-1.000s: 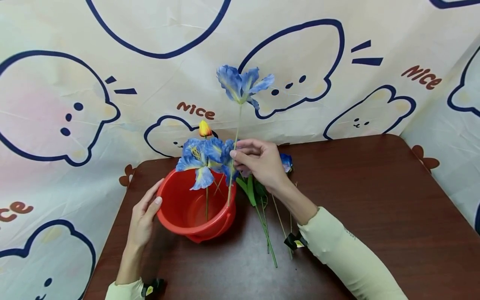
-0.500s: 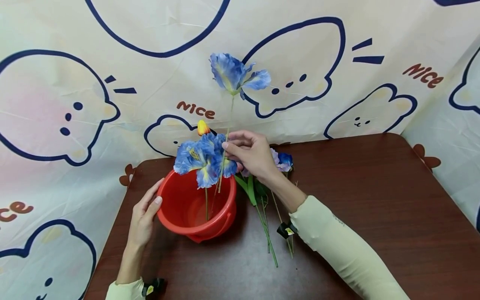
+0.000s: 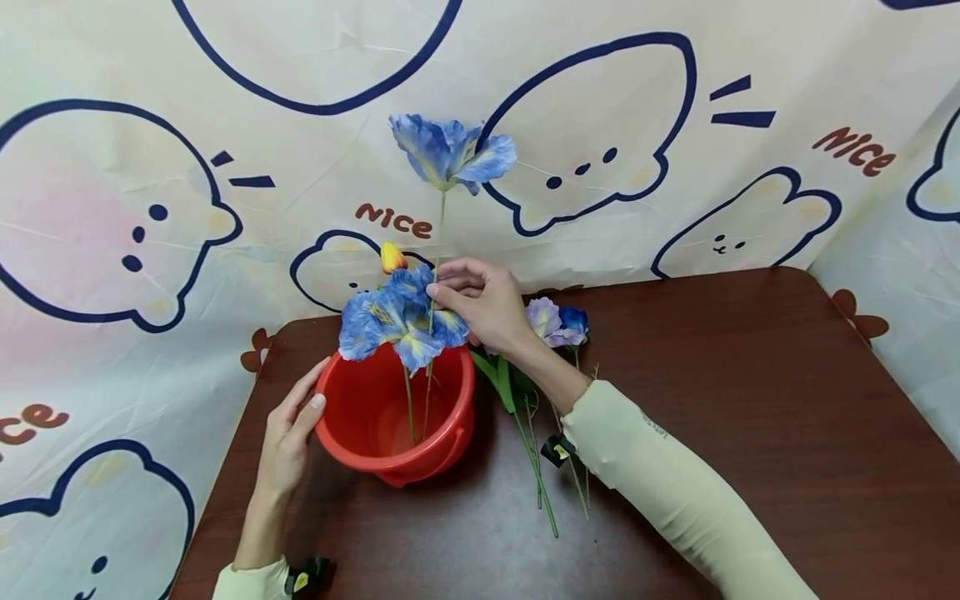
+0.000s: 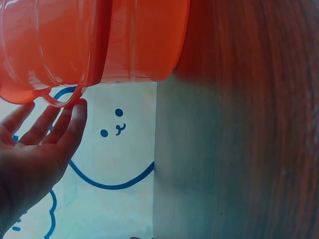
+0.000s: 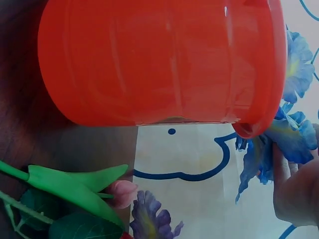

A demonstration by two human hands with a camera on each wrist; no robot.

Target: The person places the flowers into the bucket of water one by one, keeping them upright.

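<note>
Red bucket (image 3: 340,408), near tabletop (image 3: 712,375) far left corner: being touched by left hand (image 3: 285,442), fingers straight. Blue flower (image 3: 442,158): being pinched above rim height by right hand (image 3: 487,304); its lower end being obscured.

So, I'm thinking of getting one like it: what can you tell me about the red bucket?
The red bucket is round and glossy and looks like plastic, with a broad rim, faint ridges down its outer wall and a small loop on its side. It stands mouth up on the brown table. The left hand touches its side. Slim stems reach down into it, with blue iris-like flowers showing above.
</note>
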